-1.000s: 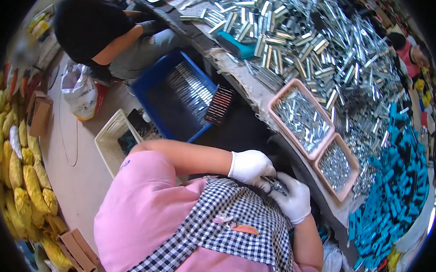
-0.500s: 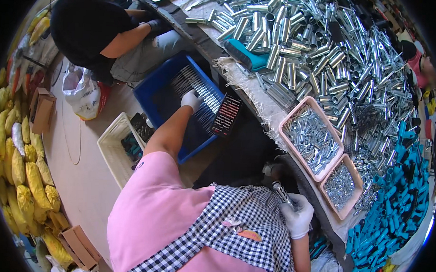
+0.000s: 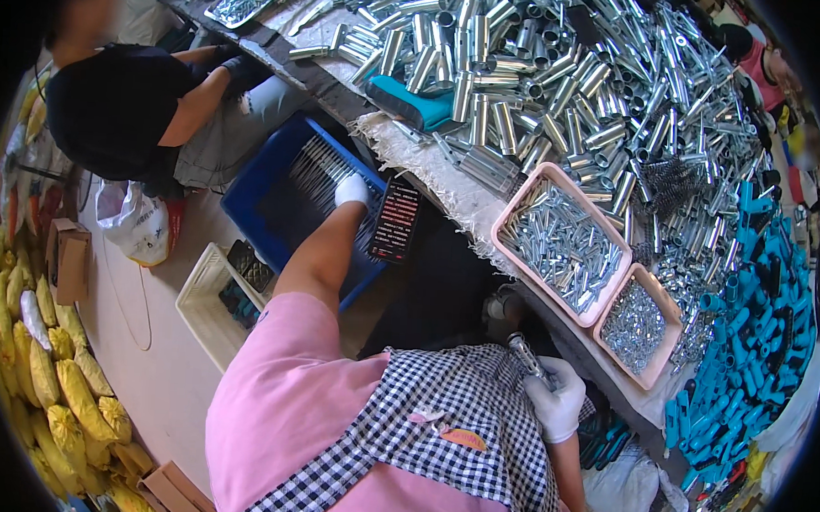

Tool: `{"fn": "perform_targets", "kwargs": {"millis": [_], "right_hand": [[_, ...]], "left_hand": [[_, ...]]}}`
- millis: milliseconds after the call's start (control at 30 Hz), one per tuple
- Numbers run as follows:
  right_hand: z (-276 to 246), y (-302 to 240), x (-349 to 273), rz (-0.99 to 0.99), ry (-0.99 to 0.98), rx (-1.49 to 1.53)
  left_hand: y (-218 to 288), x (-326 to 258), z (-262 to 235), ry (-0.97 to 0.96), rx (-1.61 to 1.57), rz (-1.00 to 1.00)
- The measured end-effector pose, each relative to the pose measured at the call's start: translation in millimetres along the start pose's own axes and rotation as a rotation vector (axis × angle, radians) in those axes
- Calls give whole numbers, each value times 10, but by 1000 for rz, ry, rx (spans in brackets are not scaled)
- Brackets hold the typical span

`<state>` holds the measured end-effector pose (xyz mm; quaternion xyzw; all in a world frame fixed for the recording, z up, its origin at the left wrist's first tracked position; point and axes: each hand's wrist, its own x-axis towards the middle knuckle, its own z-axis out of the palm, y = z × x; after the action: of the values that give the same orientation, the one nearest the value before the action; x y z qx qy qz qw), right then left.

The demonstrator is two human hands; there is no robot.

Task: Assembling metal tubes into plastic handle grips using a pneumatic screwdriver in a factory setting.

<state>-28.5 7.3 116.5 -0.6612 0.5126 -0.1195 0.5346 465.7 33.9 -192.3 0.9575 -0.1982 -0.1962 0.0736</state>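
My left hand (image 3: 351,190), in a white glove, reaches down into a blue crate (image 3: 244,190). It lies over a row of thin metal rods (image 3: 318,160) inside; its fingers are hidden, so a grip on a rod cannot be made out. Close to my apron, my right hand (image 3: 559,400), also gloved in white, is closed around a shiny metal tube-shaped part (image 3: 524,354). That part's upper end sticks out past the fingers. A flat black rectangular thing (image 3: 395,221) with printed text sits at the crate's right edge, beside my left hand.
The bench holds heaped metal tubes (image 3: 490,95), a teal handle-like piece (image 3: 408,102), two pink trays (image 3: 609,310) of small metal parts and piled teal pieces (image 3: 743,380). A cream basket (image 3: 208,311) stands left. A co-worker (image 3: 114,115) sits far left, near yellow bags (image 3: 43,373).
The whole view has shifted, moving the bench and crate leftward in it. My left hand has moved along the rods toward the black rectangular thing. My right hand keeps its hold.
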Motion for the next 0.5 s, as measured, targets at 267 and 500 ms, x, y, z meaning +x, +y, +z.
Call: {"fn": "perform_targets", "kwargs": {"millis": [267,500], "right_hand": [[-21,45,-87,-46,27,-70],[-21,-85,-103,-114,21,-138]], "left_hand": [[-108,100,79,12,-64,-43],[-271,475,283,-59,-116,16]]}}
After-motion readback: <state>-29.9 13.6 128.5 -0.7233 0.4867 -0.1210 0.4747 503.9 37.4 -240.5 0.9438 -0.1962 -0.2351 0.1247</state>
